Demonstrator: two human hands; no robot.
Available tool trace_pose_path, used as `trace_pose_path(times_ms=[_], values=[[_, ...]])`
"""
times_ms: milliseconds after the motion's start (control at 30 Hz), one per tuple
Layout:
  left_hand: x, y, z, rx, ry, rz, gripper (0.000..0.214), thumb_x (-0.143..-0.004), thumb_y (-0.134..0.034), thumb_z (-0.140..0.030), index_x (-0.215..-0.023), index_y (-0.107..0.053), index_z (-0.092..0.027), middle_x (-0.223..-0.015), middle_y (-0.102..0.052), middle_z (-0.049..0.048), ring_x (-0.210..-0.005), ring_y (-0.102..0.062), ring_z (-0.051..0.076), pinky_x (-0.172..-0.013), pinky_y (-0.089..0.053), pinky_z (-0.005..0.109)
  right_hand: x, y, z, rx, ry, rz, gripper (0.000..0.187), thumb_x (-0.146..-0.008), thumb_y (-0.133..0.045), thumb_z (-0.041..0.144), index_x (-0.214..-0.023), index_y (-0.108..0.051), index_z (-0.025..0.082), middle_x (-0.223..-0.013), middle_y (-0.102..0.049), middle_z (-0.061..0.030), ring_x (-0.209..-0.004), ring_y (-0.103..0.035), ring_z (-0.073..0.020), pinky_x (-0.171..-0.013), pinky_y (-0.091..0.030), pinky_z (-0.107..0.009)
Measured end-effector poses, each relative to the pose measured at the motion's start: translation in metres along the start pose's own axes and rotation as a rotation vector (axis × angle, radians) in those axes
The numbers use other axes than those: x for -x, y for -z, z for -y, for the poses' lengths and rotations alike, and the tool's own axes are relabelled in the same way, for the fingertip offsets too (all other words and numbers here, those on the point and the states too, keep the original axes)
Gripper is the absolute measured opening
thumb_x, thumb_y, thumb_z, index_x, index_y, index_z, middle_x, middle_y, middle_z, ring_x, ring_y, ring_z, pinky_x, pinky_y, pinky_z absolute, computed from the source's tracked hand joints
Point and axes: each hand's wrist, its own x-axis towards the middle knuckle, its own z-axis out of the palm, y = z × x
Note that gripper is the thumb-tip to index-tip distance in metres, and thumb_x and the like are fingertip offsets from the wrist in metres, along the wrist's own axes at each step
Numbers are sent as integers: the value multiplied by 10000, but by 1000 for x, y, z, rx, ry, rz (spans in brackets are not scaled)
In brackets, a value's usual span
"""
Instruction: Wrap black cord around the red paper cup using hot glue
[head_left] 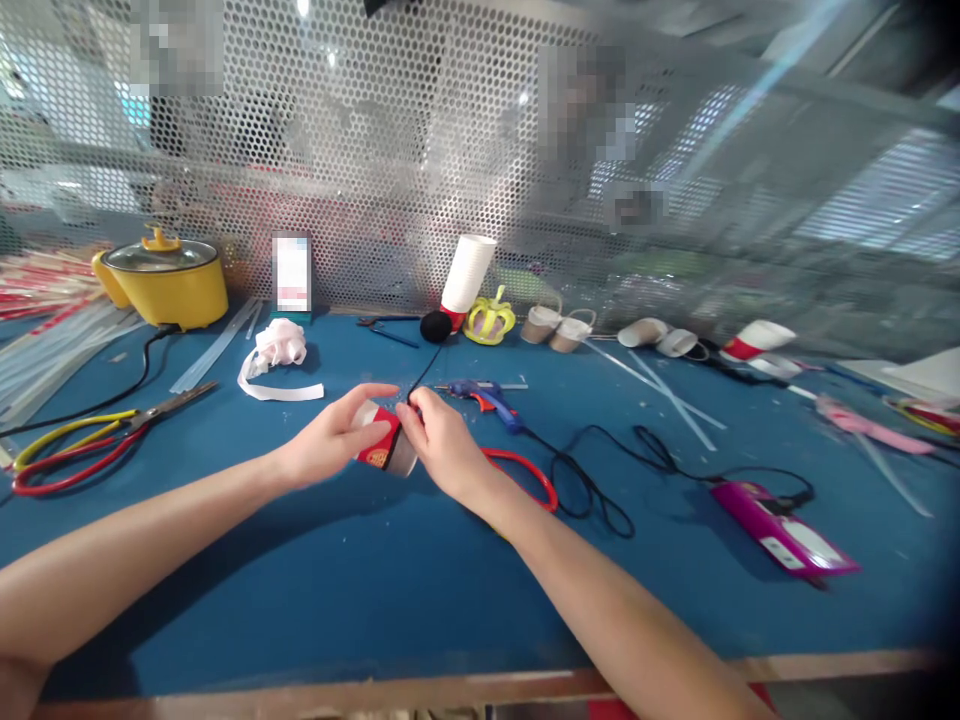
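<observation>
A small red and white paper cup (381, 446) lies tilted between my hands above the blue table. My left hand (334, 435) grips it from the left, thumb across its side and index finger stretched over the top. Fingers closed, my right hand (442, 440) pinches a black cord (427, 370) against the cup's right side. That cord runs back to a black ball of yarn (436, 327). Just behind my right hand lies a blue glue gun (484, 395). Scissors with a red handle (536, 480) are partly hidden under my right forearm.
At left are large scissors (112, 440), a yellow electric pot (169, 285) and a crumpled white strip (277, 350). Stacked paper cups (469, 272), a yellow woven basket (490, 318) and small cup baskets (540, 323) line the mesh panel. A purple power strip (784, 530) lies right.
</observation>
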Motion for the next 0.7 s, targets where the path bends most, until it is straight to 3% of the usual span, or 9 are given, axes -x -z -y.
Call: trace_pose_path(times_ms=[133, 700], values=[[1, -3, 6, -93, -17, -50, 407, -785, -528, -288, -1164, -450, -159, -715, -522, -23, -631, -454, 96, -617, -394, 225, 2, -3, -2, 22, 11, 4, 185, -860, -382, 279, -692, -346, 211, -654, -450, 5, -612, -446, -139, -587, -335, -262], [4, -7, 4, -96, 6, -9, 445, -723, -527, -199, -1150, -425, -128, -707, -519, -25, -572, -436, 72, -533, -409, 180, 4, 5, -4, -46, 17, -56, 187, -852, -415, 301, -696, -392, 200, -651, -481, -3, -603, -451, -131, -589, -350, -252]])
